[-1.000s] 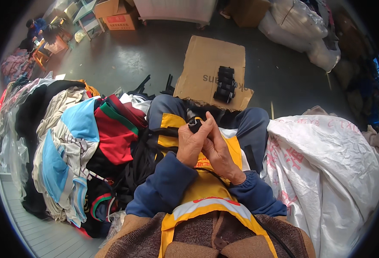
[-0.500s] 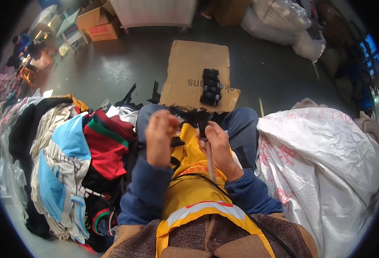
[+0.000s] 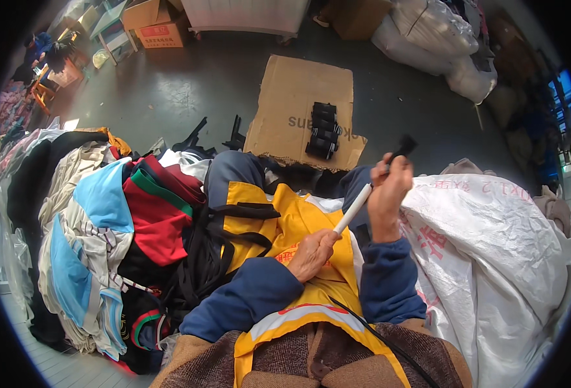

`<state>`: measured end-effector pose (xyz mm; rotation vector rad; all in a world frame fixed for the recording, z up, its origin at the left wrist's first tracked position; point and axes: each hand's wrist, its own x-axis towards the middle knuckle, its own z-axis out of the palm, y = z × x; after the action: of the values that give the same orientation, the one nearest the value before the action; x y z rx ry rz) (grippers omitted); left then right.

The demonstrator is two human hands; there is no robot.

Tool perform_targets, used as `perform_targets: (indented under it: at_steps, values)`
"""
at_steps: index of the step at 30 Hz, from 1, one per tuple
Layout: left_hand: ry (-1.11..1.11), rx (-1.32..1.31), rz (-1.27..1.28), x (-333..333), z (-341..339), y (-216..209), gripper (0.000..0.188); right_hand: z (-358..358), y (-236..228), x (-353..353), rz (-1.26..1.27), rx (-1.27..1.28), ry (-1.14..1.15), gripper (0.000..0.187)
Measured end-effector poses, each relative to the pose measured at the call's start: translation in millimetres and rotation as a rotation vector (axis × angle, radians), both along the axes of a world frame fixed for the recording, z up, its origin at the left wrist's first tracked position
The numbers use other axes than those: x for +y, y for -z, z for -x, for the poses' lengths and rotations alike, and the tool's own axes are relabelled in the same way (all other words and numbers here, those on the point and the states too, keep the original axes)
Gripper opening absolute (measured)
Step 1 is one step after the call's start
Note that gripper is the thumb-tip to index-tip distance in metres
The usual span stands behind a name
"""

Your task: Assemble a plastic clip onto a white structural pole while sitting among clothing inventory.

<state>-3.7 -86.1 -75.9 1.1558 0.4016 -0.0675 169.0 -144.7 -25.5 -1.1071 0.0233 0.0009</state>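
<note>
My left hand [image 3: 311, 255] is closed around the lower end of a white rod [image 3: 352, 211], above the yellow apron [image 3: 296, 205] on my lap. The rod slants up to the right toward my right hand [image 3: 389, 194]. That hand is closed on a dark piece [image 3: 404, 146], whose end sticks out past the fingers and is blurred by motion; its kind is unclear. Whether the rod's far end touches the right palm is hidden. Black straps [image 3: 250, 212] lie across my left thigh and hang down beside it.
Several black rolled pieces [image 3: 324, 132] sit in a row on a flat cardboard sheet [image 3: 277, 97] ahead. Piled garments [image 3: 162, 220] stand on my left, a big white woven sack [image 3: 492, 239] on my right. Farther off are cardboard boxes [image 3: 162, 35] and a white bin [image 3: 243, 16].
My right hand has moved up and right with the dark piece. The left hand has come down and taken hold of the rod, which now tilts right. Black straps show more on my lap.
</note>
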Motion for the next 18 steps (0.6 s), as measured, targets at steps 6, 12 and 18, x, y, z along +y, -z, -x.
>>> perform_targets:
  at_steps: [6,12,18]
  values:
    - [-0.216,0.094,0.035,33.6,-20.5,-18.5,0.033,-11.0,27.1,-11.8,0.491,-0.061,-0.301,0.010]
    - [-0.271,0.126,0.002,64.8,-43.1,1.7,0.028,26.9,49.2,4.6,0.406,0.073,-1.068,0.015]
    - [-0.313,0.189,0.047,73.4,-64.6,23.8,0.021,1.7,68.3,9.0,0.510,0.136,-1.004,0.017]
